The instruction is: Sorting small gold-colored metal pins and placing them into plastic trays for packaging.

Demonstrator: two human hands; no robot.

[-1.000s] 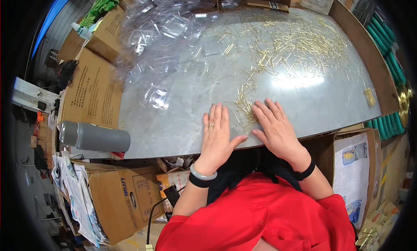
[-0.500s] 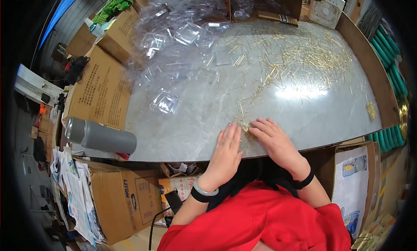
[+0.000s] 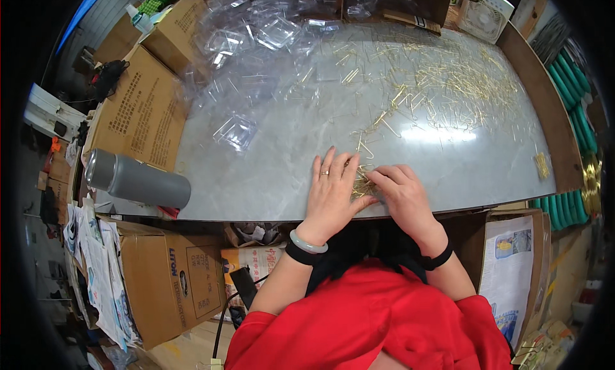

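Observation:
A small heap of gold bent-wire pieces (image 3: 362,186) lies at the near edge of the grey table (image 3: 256,184), between my hands. My left hand (image 3: 332,194) lies flat along the heap's left side, fingers spread, thumb reaching along its near side. A ring is on one finger. On the heap's right side my right hand (image 3: 403,194) has its fingers curled together, tips at the wires; what they pinch, if anything, is hidden. A thin trail of wire pieces leads away from the heap toward a wide gold scatter (image 3: 461,82) at the far right.
Clear plastic boxes (image 3: 278,32) pile up at the far left, one box (image 3: 237,133) nearer. A grey bottle (image 3: 144,183) lies at the left edge by a carton (image 3: 138,110). A wire bundle (image 3: 542,165) sits at right. Behind stands a white fan (image 3: 485,17).
My left hand has moved slightly up with its fingers spread wider and thumb out. My right hand has gone from flat to curled over the heap's side. The whole view has shifted slightly.

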